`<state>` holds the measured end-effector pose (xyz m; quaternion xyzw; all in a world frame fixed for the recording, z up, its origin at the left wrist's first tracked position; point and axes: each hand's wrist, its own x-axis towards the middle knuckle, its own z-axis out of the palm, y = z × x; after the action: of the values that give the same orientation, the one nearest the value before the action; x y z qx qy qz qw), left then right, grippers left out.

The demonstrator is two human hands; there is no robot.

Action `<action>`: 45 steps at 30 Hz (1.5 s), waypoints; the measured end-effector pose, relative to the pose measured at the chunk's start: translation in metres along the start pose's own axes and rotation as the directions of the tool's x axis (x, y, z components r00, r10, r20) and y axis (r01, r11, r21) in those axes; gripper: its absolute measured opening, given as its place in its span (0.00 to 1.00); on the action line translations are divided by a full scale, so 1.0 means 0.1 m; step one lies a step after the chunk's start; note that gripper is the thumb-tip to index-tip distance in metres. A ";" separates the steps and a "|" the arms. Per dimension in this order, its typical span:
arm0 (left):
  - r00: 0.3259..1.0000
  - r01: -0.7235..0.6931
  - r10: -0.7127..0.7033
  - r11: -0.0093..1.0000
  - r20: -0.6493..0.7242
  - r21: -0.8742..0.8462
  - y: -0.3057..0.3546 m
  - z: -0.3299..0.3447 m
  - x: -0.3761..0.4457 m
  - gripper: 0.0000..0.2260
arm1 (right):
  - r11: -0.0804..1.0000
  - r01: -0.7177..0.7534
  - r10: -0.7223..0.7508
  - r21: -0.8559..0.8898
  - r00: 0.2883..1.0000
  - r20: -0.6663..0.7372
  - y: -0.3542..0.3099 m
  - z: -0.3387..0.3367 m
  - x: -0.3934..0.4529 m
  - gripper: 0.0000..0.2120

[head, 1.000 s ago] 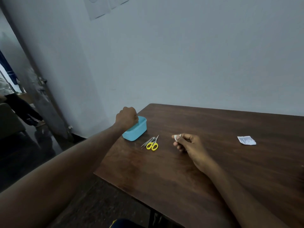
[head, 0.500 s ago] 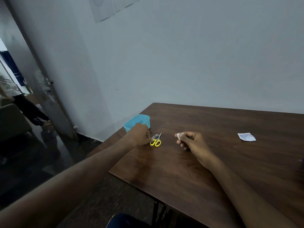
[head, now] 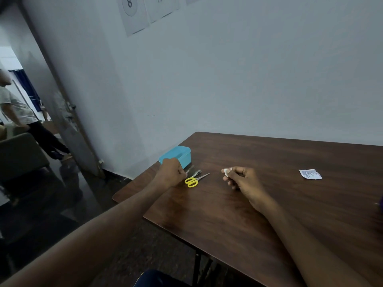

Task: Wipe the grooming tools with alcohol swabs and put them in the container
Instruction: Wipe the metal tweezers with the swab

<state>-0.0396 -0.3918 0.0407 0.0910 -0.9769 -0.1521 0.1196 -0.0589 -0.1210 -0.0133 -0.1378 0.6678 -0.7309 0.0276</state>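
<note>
While left hand (head: 171,172) pinches thin metal tool (head: 189,169) | right hand (head: 241,179) grips white swab (head: 227,171)

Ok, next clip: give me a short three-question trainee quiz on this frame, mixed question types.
1. True or false: the yellow-handled scissors lie inside the blue container.
2. Which hand holds the white swab?
A. left hand
B. right hand
C. neither
3. Fill in: the torn swab packet lies on the table to the ____ of the right hand.

Key
1. False. They lie on the table beside the nail clipper.
2. B. The left hand pinches a thin metal tool, too small to identify.
3. right
</note>
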 end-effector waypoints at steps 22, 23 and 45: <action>0.911 -0.081 0.398 0.429 0.107 -0.900 1.46 1.04 0.28 0.03 | 0.994 -0.018 -0.038 -0.104 0.859 -0.511 0.04 -0.86 0.35 0.04; 0.897 -0.099 0.429 0.426 0.105 -0.899 1.51 1.06 0.35 0.02 | 0.993 -0.011 -0.052 -0.115 0.846 -0.530 0.03 -0.89 0.37 0.04; 0.869 -0.127 0.490 0.355 0.069 -0.926 1.60 1.35 0.65 0.03 | 0.979 0.109 -0.001 0.173 0.850 -0.527 0.00 -0.94 0.49 0.07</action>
<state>-0.1594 -0.2188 -0.0201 -0.2036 -0.7433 -0.6371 0.0084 -0.1285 -0.0410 -0.0116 0.0509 0.5703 -0.8035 -0.1630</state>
